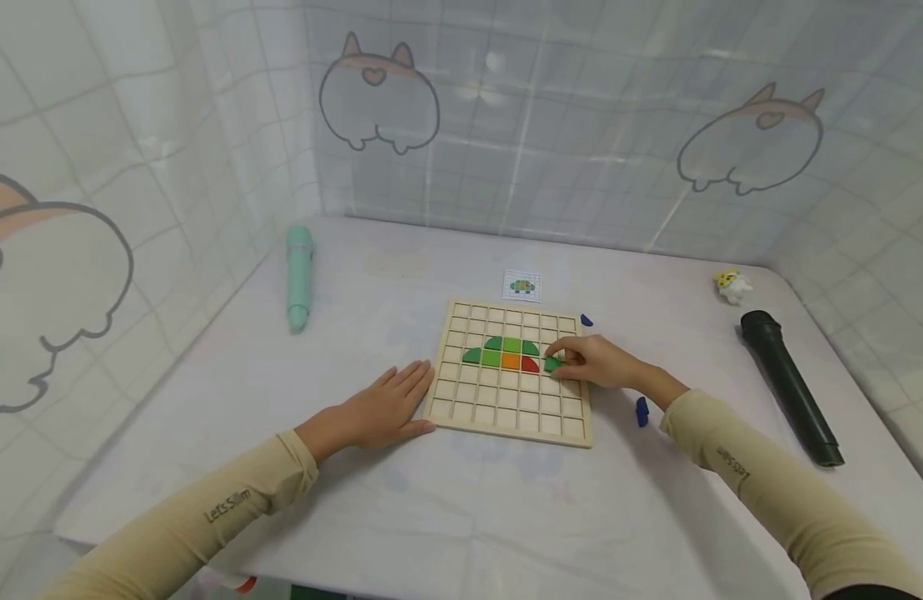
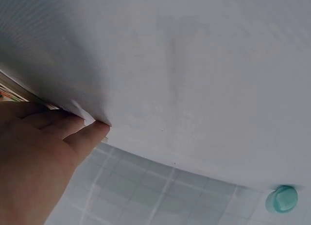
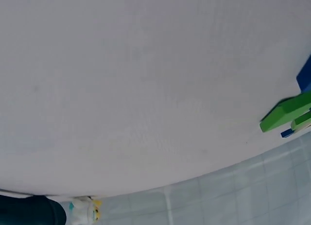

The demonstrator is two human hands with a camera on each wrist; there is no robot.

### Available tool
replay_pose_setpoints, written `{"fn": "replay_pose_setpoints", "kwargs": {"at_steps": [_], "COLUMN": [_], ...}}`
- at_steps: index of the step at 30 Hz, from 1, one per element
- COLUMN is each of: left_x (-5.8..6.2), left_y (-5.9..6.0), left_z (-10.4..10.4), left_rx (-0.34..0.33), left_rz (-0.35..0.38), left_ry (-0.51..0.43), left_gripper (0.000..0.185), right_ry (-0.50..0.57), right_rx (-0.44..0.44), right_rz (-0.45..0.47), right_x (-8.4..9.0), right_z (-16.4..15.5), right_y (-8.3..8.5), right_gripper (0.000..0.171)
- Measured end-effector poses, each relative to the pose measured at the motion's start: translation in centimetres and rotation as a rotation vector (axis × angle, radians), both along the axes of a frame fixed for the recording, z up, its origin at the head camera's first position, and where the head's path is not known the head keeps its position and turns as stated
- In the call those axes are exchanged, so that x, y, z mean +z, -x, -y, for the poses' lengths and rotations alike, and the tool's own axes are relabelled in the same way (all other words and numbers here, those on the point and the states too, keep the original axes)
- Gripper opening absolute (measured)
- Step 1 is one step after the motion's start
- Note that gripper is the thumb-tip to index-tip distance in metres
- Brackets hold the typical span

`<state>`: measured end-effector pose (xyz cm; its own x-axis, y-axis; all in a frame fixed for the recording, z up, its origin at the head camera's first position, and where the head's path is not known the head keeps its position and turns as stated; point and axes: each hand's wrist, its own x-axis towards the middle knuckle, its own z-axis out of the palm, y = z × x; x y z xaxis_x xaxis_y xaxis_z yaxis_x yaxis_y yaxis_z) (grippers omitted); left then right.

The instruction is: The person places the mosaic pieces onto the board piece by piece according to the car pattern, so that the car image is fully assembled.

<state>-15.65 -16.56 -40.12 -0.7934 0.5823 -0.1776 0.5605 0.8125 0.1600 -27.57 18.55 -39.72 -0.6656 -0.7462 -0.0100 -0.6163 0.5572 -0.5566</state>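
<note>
The right hand (image 1: 598,362) pinches a green piece (image 1: 553,363) over the wooden grid board (image 1: 506,400), just beside the red piece (image 1: 530,363). The left hand (image 1: 382,406) lies flat, fingers straight, against the board's left edge.

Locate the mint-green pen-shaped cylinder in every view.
Head: the mint-green pen-shaped cylinder lies far left on the white table, by the wall.
Left wrist: only its round end shows, bottom right corner.
Right wrist: not in it.
Shared landmark: the white table and the tiled wall behind it.
</note>
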Motion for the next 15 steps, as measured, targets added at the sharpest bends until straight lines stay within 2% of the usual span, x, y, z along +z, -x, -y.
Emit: {"fn": "replay_pose_setpoints", "kwargs": {"at_steps": [15], "left_x": [-0.38], "left_y": [0.27], "left_z": [0.03], "left_rx": [0.002], "left_rz": [-0.001], "left_ry": [0.007], "left_gripper": [0.079], "right_ry": [0.075], "right_rx": [-0.023], "right_rz": [0.033], "right_x": [-0.38], "right_z": [0.13], "right_y": [-0.06], "right_gripper": [0.032]}}
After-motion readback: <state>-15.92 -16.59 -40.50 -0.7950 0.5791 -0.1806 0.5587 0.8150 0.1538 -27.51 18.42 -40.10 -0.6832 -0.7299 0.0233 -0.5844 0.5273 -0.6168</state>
